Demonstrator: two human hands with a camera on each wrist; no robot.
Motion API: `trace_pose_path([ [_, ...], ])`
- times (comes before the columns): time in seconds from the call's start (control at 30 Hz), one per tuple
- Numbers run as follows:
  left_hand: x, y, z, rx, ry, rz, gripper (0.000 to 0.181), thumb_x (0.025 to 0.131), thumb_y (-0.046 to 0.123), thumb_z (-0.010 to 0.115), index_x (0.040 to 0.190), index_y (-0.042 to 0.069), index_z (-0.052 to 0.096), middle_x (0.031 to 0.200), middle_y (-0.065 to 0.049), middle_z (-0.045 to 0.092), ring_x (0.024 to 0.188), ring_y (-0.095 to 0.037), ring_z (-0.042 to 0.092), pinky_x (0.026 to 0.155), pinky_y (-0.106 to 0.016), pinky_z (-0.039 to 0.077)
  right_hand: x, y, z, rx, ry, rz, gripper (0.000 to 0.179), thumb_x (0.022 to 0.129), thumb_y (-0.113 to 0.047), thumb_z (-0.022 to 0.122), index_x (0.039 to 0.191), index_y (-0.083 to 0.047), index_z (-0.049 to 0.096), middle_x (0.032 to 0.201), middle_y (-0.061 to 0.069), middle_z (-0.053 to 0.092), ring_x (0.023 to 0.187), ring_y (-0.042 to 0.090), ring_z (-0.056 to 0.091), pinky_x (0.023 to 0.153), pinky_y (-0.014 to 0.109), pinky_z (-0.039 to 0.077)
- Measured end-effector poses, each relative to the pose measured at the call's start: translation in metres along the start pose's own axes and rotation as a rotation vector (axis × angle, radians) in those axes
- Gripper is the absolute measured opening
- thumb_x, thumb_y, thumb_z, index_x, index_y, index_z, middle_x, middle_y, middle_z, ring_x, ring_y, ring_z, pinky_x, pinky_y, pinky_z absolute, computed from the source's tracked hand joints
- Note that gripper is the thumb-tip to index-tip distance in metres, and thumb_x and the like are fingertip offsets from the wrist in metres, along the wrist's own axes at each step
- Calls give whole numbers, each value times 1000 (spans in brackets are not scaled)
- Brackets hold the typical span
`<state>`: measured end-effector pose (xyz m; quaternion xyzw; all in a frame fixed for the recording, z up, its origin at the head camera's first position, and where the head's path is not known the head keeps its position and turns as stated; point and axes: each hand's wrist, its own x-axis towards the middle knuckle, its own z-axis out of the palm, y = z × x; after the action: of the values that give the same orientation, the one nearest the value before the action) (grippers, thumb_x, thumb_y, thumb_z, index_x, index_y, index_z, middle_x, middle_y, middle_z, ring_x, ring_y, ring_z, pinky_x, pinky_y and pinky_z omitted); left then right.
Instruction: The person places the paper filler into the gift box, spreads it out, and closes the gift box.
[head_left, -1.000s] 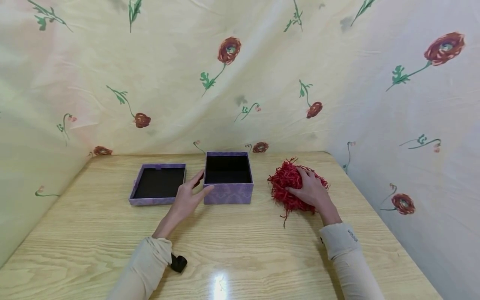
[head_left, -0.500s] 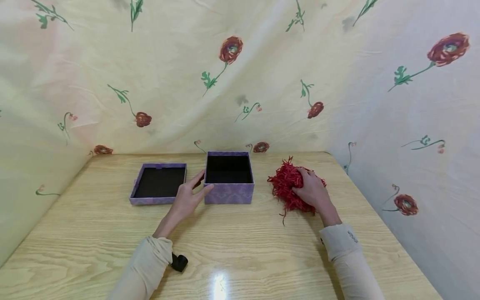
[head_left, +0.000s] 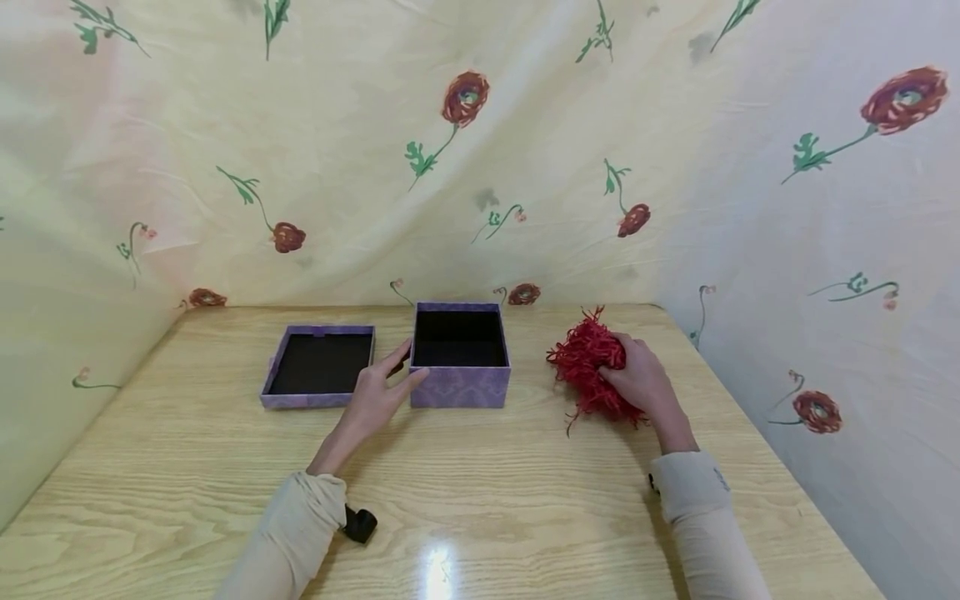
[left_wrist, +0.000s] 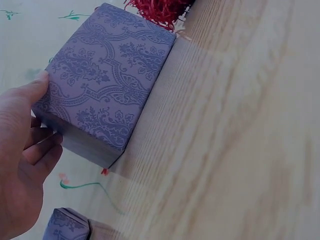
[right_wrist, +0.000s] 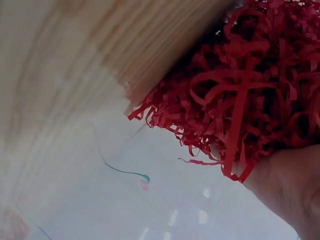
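Observation:
A purple patterned box [head_left: 459, 387] with a black inside stands uncovered at the back middle of the table. My left hand [head_left: 375, 400] touches its front left corner, thumb at the front face and the other fingers along the left side; the left wrist view shows this hand [left_wrist: 25, 160] against the box [left_wrist: 107, 80] up close. To the right, my right hand [head_left: 643, 379] grips a bundle of red shredded paper [head_left: 588, 367]. In the right wrist view the shredded paper [right_wrist: 240, 90] hides most of the fingers.
The purple box lid [head_left: 318, 367] lies inside-up on the table, left of the box. A small black object [head_left: 360, 525] sits by the left cuff. Flowered cloth [head_left: 337, 167] hangs behind and at both sides of the wooden table [head_left: 480, 483].
My right hand has closed further around the shredded paper, gathered it into a tighter bundle and shifted slightly right. The left hand stays at the box.

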<state>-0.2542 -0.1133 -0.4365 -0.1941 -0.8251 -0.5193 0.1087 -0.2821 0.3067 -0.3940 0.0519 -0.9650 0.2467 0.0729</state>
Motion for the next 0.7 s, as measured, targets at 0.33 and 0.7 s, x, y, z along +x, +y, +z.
trace_pose_path([
  [0.33, -1, -2, 1, -10, 3, 5, 70, 103, 29, 68, 159, 2, 38, 156, -22, 44, 139, -42, 47, 108, -58, 43, -2, 4, -6, 61, 15, 5, 64, 96, -10, 67, 150, 10, 39, 135, 40, 49, 125, 56, 49, 101, 70, 41],
  [0.7, 0, -1, 0, -5, 3, 18, 69, 103, 28, 68, 159, 1, 38, 156, -23, 43, 139, -43, 46, 108, -59, 43, -1, -8, -20, 117, 41, -18, 65, 95, -8, 65, 151, 10, 38, 140, 38, 47, 129, 56, 46, 105, 69, 38],
])
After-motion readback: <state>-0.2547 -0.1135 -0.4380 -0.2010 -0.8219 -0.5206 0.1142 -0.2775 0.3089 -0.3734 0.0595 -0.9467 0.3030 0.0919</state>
